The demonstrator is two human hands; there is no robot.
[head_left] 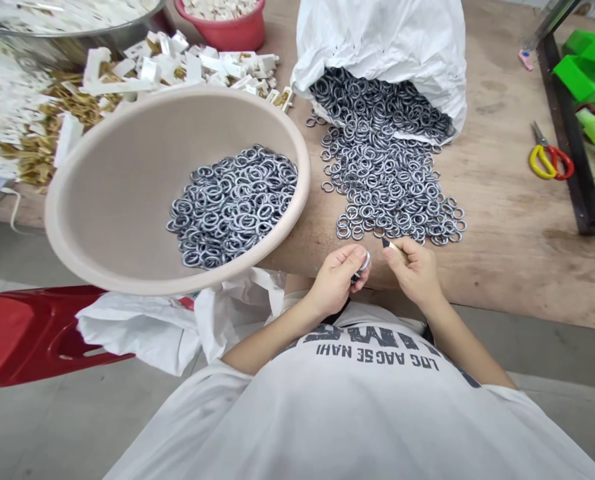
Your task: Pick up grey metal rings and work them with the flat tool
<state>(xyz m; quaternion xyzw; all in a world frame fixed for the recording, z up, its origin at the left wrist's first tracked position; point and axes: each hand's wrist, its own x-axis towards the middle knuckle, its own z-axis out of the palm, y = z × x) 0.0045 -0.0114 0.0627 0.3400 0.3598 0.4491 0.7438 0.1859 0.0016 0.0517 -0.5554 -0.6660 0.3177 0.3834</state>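
My left hand (334, 280) is closed around a few grey metal rings; one ring (365, 261) shows at the fingertips. Just to the right, my right hand (417, 272) pinches a small tool with a dark pointed tip (386, 243); the rest of it lies mostly hidden in the fingers. Both hands are at the front edge of the table, a small gap between them. Beyond them spreads a loose pile of grey rings (384, 177), spilling from a white sack (382, 40). At the left, a big beige basin (112, 167) holds a heap of similar rings (237, 207).
White and brass-coloured parts (147, 70) lie behind the basin, near a red tub (227, 30) and a metal bowl (72, 43). Scissors (550, 160) and green bins (584, 70) are at the right. A red stool (37, 327) stands below left, beside white sacking (152, 327).
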